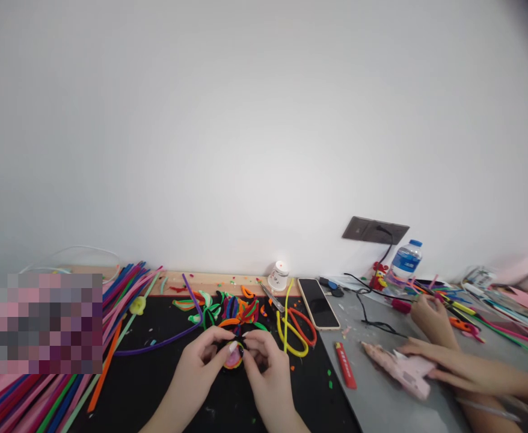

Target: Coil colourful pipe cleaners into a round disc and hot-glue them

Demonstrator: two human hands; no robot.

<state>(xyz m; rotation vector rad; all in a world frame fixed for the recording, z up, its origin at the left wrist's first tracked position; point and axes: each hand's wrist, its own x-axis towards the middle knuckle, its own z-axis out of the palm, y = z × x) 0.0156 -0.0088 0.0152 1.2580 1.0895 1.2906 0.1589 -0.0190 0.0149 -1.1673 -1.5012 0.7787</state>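
My left hand (203, 362) and my right hand (269, 365) meet over the black mat (165, 391), fingertips closed in a pinch. Between them is a small round pipe-cleaner piece (234, 361), pink in the middle with a yellowish rim and dark strands at its top; fingers partly cover it. Just beyond the fingers lies a pile of bent pipe-cleaner shapes (208, 310) in green, orange, red and blue. A purple pipe cleaner (156, 347) curves to the left of my left hand. Near my right hand are scissors (273, 299) and a bent yellow pipe cleaner (285, 319).
Long pipe cleaners (61, 394) heap at left. A white tub (278, 275), phone (319, 304) and red packet (345, 365) lie around the mat's right side. At right, another person's hand (420, 361) holds a pink glue gun (402, 373); a water bottle (407, 260) stands behind.
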